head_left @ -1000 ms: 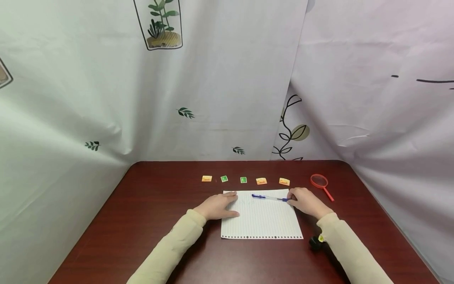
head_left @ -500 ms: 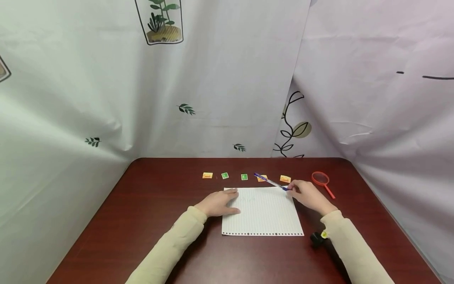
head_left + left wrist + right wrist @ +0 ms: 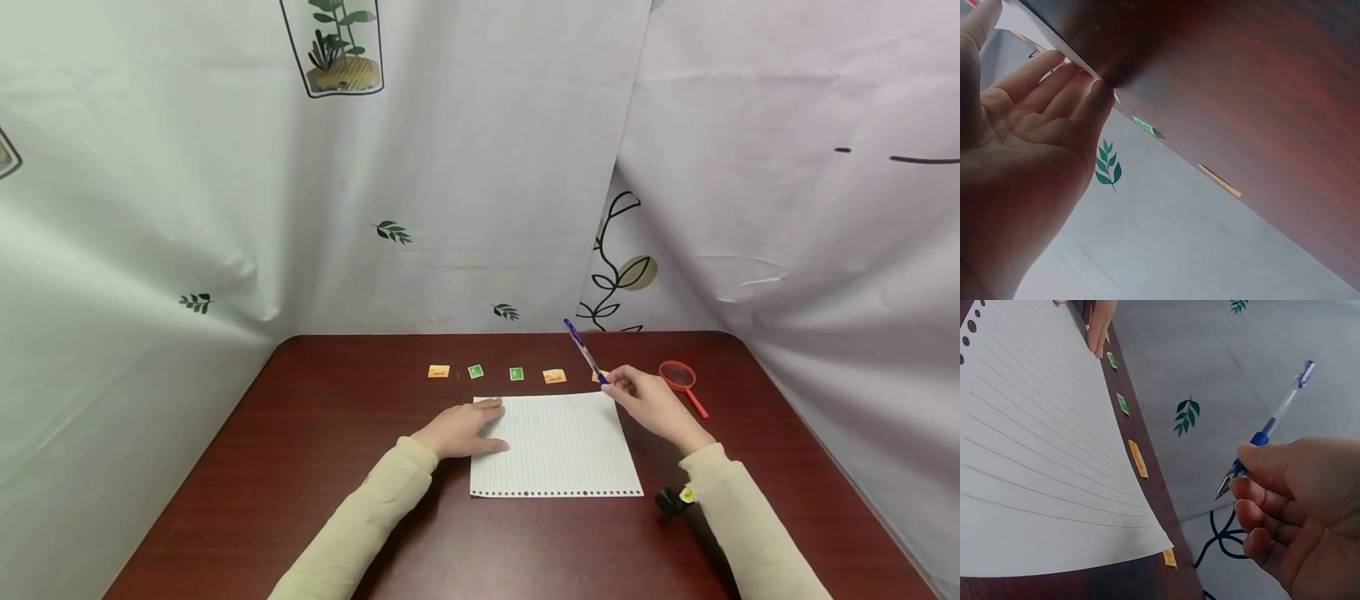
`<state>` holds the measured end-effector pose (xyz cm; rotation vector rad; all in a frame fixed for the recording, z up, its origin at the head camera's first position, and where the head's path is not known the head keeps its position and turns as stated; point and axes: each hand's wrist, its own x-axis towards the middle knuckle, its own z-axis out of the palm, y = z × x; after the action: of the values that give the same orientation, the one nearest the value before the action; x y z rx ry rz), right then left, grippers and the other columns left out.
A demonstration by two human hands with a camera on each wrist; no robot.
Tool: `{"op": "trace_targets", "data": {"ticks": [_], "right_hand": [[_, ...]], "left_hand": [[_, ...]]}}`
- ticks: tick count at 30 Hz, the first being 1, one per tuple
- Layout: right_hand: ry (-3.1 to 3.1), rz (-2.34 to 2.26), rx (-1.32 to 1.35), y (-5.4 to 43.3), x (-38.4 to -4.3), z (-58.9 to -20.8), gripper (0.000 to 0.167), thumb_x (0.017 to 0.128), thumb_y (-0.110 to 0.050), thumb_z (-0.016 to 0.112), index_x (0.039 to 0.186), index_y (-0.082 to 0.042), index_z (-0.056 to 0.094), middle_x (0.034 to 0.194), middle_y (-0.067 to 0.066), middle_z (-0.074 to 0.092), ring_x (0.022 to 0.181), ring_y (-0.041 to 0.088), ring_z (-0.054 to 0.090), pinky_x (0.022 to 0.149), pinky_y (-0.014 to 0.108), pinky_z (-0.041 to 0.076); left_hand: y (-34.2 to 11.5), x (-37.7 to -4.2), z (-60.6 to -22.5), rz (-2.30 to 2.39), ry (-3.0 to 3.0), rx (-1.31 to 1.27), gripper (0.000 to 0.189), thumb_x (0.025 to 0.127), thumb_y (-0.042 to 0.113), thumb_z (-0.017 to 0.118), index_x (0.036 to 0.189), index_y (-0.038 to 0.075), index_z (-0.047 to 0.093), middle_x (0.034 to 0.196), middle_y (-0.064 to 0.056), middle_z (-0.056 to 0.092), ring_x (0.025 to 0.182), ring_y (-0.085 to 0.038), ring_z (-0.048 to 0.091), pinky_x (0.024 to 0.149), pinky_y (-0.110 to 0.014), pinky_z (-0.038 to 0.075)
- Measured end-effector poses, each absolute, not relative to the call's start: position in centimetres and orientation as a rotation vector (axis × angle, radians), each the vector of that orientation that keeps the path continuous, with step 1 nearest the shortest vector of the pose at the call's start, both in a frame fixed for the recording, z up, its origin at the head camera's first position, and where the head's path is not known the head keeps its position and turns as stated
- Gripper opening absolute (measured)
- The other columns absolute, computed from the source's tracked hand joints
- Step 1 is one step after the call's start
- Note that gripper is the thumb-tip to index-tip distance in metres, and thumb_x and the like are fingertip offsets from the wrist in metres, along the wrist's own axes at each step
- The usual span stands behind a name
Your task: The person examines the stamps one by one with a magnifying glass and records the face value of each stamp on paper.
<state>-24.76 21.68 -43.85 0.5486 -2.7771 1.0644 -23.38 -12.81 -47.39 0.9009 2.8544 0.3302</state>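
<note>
Your right hand [image 3: 651, 408] pinches the pen [image 3: 583, 348] between thumb and fingertips, with the other fingers loosely bent and nothing else in their grip. The pen is off the paper [image 3: 555, 454], above the surface's far side, its tail pointing up and away and its bare tip just past your fingers. Your left hand [image 3: 459, 432] lies across the paper's left edge, fingers and thumb spread, pressing it without grasping.

The paper lies flat between your hands, its holed edge towards you. Between it and the surface's [image 3: 240, 500] far edge runs a row of green stamps [image 3: 516, 374] and orange stamps [image 3: 554, 377]. The magnifier [image 3: 677, 375] sits nearer the far right corner.

Watch your right side. The rightmost stamp [image 3: 1170, 559] is right by the paper's corner and partly behind your fingers in the head view; a low sweep of your hand could shift it, and a dropped tip could ink it. With the left edge alone weighed down, a sideways push at the far right corner would probably swivel or crease the paper. Too light a pinch could let the pen roll; a wide move right might nudge the magnifier.
</note>
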Motion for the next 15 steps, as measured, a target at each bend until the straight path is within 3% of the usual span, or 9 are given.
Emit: {"op": "trace_targets", "data": {"ticks": [15], "right_hand": [[-2.581, 1.198, 0.504, 20.93, -24.14, -43.67, 0.023, 0.099, -0.022, 0.068, 0.109, -0.002, 0.064, 0.092, 0.007, 0.069, 0.076, 0.016, 0.061, 0.063, 0.024, 0.05]], "left_hand": [[-12.8, -23.38, -47.46, 0.32, 2.86, 0.904, 0.071, 0.094, 0.05, 0.068, 0.147, 0.006, 0.052, 0.155, -0.01, 0.046, 0.14, -0.024, 0.046, 0.109, -0.04, 0.042]]}}
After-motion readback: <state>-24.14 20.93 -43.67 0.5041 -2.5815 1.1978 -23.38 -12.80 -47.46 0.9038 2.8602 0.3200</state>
